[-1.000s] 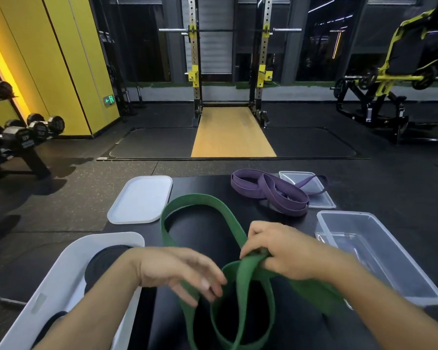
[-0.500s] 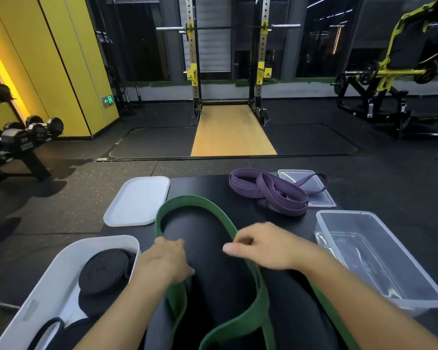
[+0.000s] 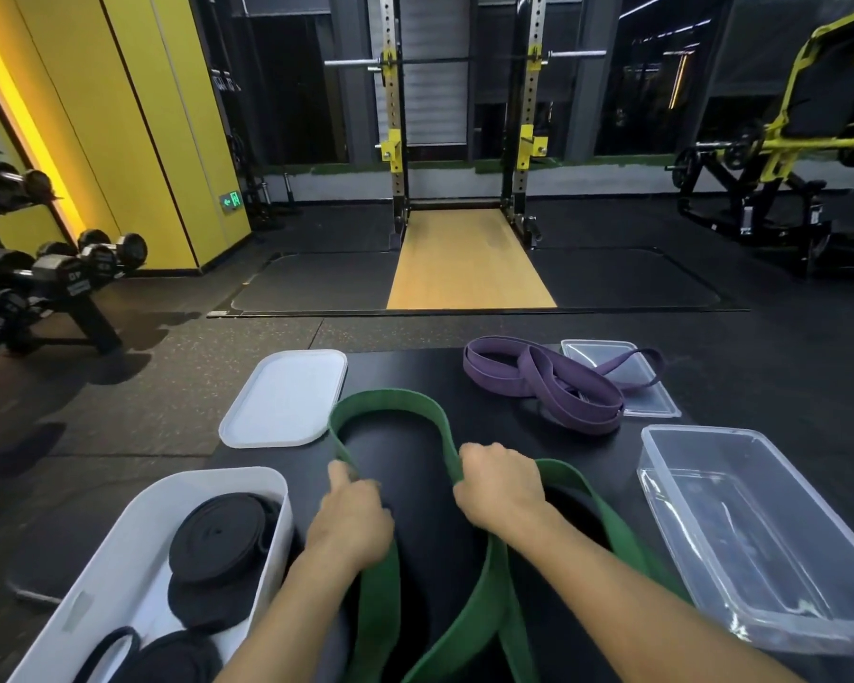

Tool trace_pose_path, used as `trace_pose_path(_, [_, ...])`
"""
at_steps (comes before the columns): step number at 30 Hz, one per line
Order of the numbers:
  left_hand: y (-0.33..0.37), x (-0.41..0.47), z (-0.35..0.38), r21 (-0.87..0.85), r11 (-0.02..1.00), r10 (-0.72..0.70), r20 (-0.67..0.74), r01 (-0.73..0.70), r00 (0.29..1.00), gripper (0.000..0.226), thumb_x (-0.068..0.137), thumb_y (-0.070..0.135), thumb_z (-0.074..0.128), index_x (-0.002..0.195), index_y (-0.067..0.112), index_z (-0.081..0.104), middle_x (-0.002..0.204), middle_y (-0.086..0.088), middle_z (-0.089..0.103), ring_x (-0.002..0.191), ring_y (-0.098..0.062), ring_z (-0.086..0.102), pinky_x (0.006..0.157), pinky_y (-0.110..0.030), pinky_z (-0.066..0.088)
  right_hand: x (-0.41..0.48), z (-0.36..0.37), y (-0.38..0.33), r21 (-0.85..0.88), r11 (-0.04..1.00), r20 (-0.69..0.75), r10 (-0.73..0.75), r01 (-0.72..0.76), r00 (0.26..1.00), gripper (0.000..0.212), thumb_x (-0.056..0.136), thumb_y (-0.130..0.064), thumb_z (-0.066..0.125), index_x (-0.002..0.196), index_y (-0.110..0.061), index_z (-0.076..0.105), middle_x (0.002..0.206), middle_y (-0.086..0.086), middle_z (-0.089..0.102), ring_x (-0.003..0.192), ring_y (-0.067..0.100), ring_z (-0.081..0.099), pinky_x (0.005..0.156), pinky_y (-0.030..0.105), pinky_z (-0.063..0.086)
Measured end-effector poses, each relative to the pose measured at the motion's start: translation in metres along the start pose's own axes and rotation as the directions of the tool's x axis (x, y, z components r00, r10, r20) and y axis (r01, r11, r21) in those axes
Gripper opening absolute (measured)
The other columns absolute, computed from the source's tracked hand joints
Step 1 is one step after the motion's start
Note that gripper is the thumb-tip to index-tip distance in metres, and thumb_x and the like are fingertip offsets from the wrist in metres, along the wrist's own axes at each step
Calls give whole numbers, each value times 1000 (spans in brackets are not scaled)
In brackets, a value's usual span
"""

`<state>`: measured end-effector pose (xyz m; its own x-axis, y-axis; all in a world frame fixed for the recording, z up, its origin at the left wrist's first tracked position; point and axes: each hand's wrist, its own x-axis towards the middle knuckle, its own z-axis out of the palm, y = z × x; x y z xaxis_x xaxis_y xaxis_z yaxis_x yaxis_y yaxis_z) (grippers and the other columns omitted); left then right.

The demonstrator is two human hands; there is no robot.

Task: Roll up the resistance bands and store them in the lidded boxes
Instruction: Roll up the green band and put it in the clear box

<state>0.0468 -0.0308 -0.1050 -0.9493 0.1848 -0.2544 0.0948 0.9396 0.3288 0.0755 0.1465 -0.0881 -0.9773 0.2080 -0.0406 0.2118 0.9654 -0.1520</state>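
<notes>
Observer: head view. Left hand fingers curled round left strand of wide green rubber resistance band; right hand fingers clamped on right strand.

Recorder: Band location?

Observer: Looped on black counter, between white plastic box holding rolled black bands and clear plastic box. Flat white lid just beside loop's far left. Purple rubber band beyond, partly over clear lid.

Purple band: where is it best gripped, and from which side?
Probably its left looped end, from above on the near side: there the purple band lies with strands stacked on bare table, while its right tail drapes over the clear lid.
</notes>
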Motion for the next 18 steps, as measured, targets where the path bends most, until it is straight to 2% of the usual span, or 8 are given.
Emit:
trace_pose_path(4, [24, 16, 0, -295, 938, 184, -26, -183, 983, 27, 102, 10, 44, 120, 12, 65, 128, 3, 28, 107, -18, 55, 90, -24, 44, 5, 4, -10, 189, 976, -36, -99, 104, 994, 13, 92, -26, 53, 99, -22, 63, 105, 7, 72, 102, 36, 65, 80, 41, 50])
trace_pose_path(6, [36, 22, -1, -318, 930, 188, -23, -186, 982, 24, 105, 14, 38, 111, 10, 62, 133, -1, 32, 112, -20, 56, 91, -26, 43, 6, 7, -11, 353, 922, 51, -187, 157, 981, 10, 89, -21, 52, 92, -19, 61, 99, 9, 72, 97, 36, 65, 78, 41, 52])
trace_pose_path(7, [38, 25, -1, -313, 936, 163, -27, -163, 986, 26, 105, 17, 36, 115, 9, 59, 139, -4, 36, 113, -22, 56, 92, -29, 42, 7, 9, -9, 444, 882, 98, -223, 158, 970, 13, 88, -19, 53, 94, -17, 64, 98, 9, 73, 95, 34, 65, 78, 40, 53])
trace_pose_path(9, [40, 29, -5, -284, 952, 101, -51, -111, 994, 34, 105, 22, 37, 132, 10, 54, 146, -9, 47, 120, -27, 55, 92, -31, 39, 8, 8, -5, 530, 836, 164, -268, 144, 949, 12, 87, -22, 62, 97, -18, 68, 94, 4, 74, 85, 24, 66, 72, 35, 52])
trace_pose_path(11, [40, 33, -10, -217, 972, 76, -56, -86, 996, 37, 104, 26, 39, 137, 15, 53, 142, -8, 57, 122, -28, 56, 95, -33, 43, 8, 9, -2, 569, 814, 212, -279, 114, 937, 16, 80, -33, 72, 91, -23, 68, 89, -2, 73, 80, 16, 65, 70, 32, 51])
trace_pose_path(15, [42, 42, -22, 8, 999, 54, -88, -54, 995, 36, 98, 33, 53, 132, 21, 49, 127, -7, 63, 113, -31, 61, 87, -38, 49, 6, 10, -5, 628, 776, 227, -262, 65, 938, 41, 71, -58, 75, 94, -25, 72, 93, -7, 76, 93, 15, 70, 88, 41, 57])
trace_pose_path(17, [43, 47, -26, 87, 995, 65, -109, -55, 992, 43, 92, 19, 58, 134, 21, 46, 121, -8, 63, 110, -33, 62, 81, -39, 49, -1, 3, -15, 531, 847, 234, -195, 43, 952, 57, 71, -76, 69, 92, -23, 70, 92, -4, 75, 91, 20, 70, 83, 42, 58])
trace_pose_path(18, [45, 49, -28, 112, 991, 83, -119, -69, 989, 47, 89, 12, 56, 134, 21, 46, 119, -9, 64, 108, -33, 62, 78, -39, 48, -4, 0, -22, 409, 912, 239, -153, 43, 959, 69, 69, -86, 62, 92, -22, 69, 94, -2, 74, 92, 23, 69, 81, 41, 56])
